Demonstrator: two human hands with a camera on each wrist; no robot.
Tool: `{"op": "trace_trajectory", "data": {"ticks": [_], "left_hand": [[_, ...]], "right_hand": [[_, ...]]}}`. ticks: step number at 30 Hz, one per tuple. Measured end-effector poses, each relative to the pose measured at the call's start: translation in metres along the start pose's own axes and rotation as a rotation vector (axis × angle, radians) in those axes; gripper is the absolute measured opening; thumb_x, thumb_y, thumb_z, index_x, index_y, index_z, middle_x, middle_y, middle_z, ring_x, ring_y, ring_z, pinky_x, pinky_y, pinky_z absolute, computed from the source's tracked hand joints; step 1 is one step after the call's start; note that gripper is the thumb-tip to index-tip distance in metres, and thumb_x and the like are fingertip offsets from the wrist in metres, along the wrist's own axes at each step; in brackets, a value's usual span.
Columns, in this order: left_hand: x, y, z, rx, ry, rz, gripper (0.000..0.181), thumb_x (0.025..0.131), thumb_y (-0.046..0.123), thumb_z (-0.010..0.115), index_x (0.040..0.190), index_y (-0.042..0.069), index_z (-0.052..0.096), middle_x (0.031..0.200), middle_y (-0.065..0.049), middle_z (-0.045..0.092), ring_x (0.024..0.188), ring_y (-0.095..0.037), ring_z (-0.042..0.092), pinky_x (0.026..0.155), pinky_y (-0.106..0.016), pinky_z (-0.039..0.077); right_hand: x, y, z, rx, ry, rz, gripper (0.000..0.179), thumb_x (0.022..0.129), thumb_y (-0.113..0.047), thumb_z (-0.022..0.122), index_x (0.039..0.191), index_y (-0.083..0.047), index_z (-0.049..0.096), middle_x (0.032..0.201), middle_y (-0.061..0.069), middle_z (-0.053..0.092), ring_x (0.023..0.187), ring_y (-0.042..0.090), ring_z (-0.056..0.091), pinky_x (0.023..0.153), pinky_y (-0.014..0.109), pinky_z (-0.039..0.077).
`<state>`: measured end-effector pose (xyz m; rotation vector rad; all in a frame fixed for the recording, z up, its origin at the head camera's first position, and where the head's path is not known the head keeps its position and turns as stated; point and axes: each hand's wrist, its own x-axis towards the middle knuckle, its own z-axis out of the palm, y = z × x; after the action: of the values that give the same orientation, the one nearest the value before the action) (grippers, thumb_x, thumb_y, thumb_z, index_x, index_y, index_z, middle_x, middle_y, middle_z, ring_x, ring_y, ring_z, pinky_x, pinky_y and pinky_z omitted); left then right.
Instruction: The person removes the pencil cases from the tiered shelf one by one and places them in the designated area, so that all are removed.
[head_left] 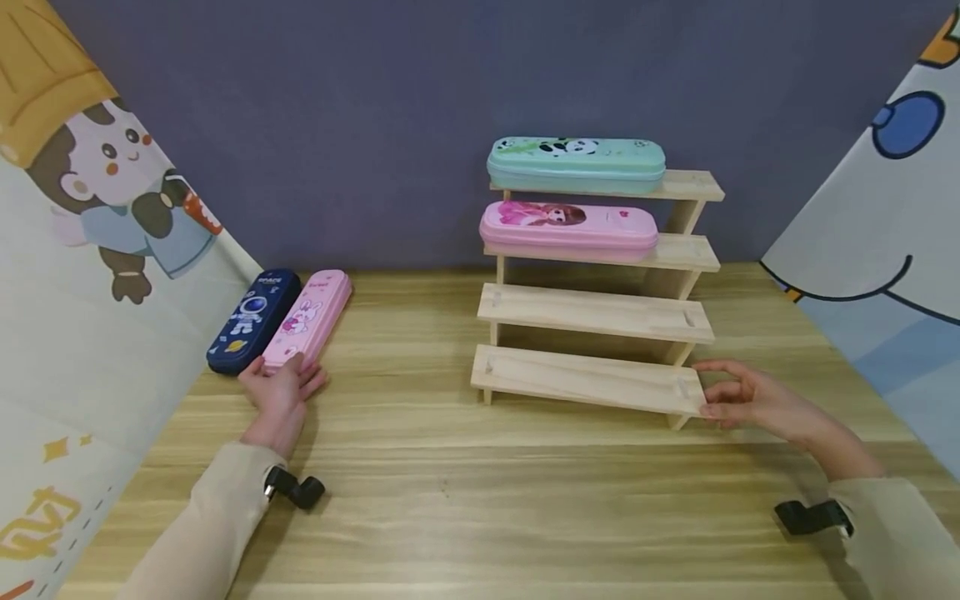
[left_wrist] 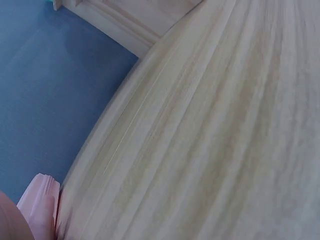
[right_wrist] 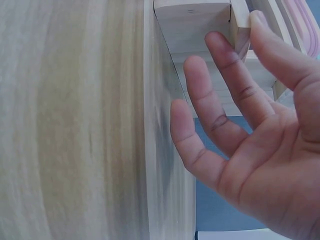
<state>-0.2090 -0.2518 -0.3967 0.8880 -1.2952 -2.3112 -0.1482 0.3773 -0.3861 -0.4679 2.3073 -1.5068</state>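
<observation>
My left hand [head_left: 279, 390] pinches the near end of a pink pencil case [head_left: 309, 315] with a bunny on its lid. This case lies on the table right beside a navy pencil case [head_left: 253, 321] showing an astronaut. In the left wrist view, only part of the pink case [left_wrist: 44, 192] and hand appears at the lower left. My right hand [head_left: 757, 406] holds the right end of the lowest step of a stepped wooden stand [head_left: 592, 382]. In the right wrist view, thumb and index finger meet that board's edge, while the other fingers spread loosely below.
On the stand's top step sits a mint panda pencil case [head_left: 577, 164]. A pink pencil case with a girl on it [head_left: 568, 227] rests one step lower. The two lower steps are bare. A dark backdrop [head_left: 360, 125] and printed side panels [head_left: 82, 333] border the wooden table [head_left: 465, 508].
</observation>
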Motion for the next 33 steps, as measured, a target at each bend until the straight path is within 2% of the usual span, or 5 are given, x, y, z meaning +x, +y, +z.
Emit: {"op": "trace_trajectory", "data": {"ticks": [4, 17, 21, 27, 33], "left_hand": [[-0.001, 0.002, -0.001, -0.007, -0.008, -0.02, 0.066, 0.095, -0.008, 0.057, 0.138, 0.019, 0.016, 0.117, -0.009, 0.043, 0.067, -0.018, 0.072, 0.062, -0.034, 0.063], [-0.013, 0.001, -0.011, 0.042, -0.031, -0.01, 0.063, 0.098, -0.003, 0.055, 0.14, 0.027, 0.021, 0.131, 0.001, 0.029, 0.074, -0.017, 0.072, 0.058, -0.032, 0.063], [-0.021, 0.008, -0.011, 0.024, -0.055, 0.038, 0.066, 0.097, -0.001, 0.059, 0.143, 0.027, 0.021, 0.142, 0.002, 0.015, 0.072, -0.017, 0.07, 0.054, -0.03, 0.062], [-0.03, 0.02, 0.005, 0.022, -0.123, 0.09, 0.068, 0.096, 0.004, 0.062, 0.146, 0.023, 0.019, 0.145, 0.0, 0.016, 0.068, -0.017, 0.07, 0.048, -0.026, 0.059], [-0.038, 0.024, 0.037, 0.045, -0.176, 0.118, 0.064, 0.096, 0.008, 0.065, 0.143, 0.027, 0.026, 0.142, 0.002, 0.024, 0.068, -0.016, 0.068, 0.045, -0.023, 0.056]], "right_hand": [[0.001, 0.001, -0.001, -0.004, 0.002, 0.002, 0.059, 0.098, 0.002, 0.058, 0.134, -0.041, 0.04, 0.104, -0.008, 0.07, 0.09, 0.015, 0.069, 0.069, 0.034, 0.061], [-0.001, 0.002, -0.001, 0.006, -0.01, -0.014, 0.058, 0.098, 0.002, 0.058, 0.135, -0.04, 0.041, 0.105, -0.008, 0.07, 0.09, 0.015, 0.069, 0.068, 0.034, 0.061], [-0.002, 0.002, 0.001, 0.018, -0.015, -0.013, 0.057, 0.098, 0.001, 0.058, 0.136, -0.039, 0.04, 0.106, -0.008, 0.07, 0.091, 0.016, 0.069, 0.069, 0.034, 0.061], [-0.002, 0.004, 0.002, 0.026, -0.02, -0.014, 0.06, 0.099, 0.003, 0.056, 0.134, -0.042, 0.04, 0.107, -0.01, 0.07, 0.091, 0.015, 0.069, 0.069, 0.034, 0.062], [-0.002, 0.005, 0.0, 0.025, -0.021, -0.029, 0.061, 0.099, 0.004, 0.055, 0.135, -0.042, 0.039, 0.107, -0.009, 0.07, 0.091, 0.015, 0.068, 0.068, 0.033, 0.061]]}}
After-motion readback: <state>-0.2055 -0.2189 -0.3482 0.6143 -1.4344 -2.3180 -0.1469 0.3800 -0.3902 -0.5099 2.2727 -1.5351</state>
